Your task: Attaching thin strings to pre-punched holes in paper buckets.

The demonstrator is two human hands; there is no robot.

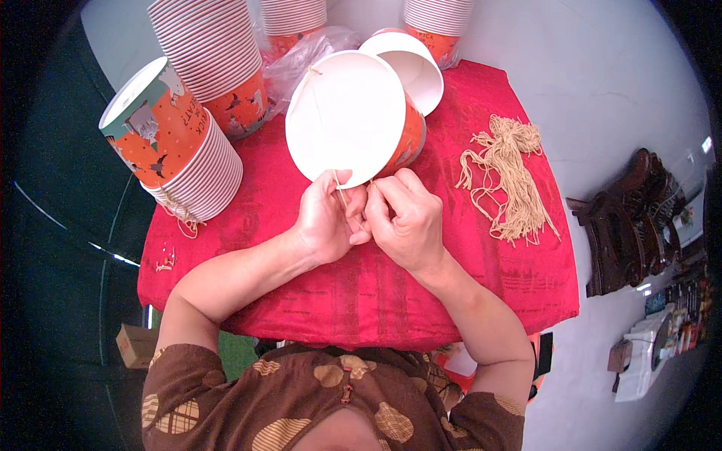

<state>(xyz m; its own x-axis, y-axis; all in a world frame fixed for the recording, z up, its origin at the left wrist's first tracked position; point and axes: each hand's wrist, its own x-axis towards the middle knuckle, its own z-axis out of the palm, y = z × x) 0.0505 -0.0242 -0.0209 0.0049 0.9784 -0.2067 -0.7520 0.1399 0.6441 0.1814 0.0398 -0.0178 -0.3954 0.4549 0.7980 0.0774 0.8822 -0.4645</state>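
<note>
- Nested buckets [159, 131], probably stacked for space
- Left hand [325, 218] half-curled, cord [340, 192] across thumb, grip unclear
- White-lined bucket [344, 116] at both hands, mouth tilted up, presumably for access
- Right hand [408, 218] pinched closed, seemingly on cord
- Cord bundle [514, 180], likely within reach

My bucket [346, 120], orange outside and white within, was tilted over the bench [496, 289], its mouth toward me; tan string [316, 71] showed at its far rim and near rim, by my fingers [325, 185].
</note>
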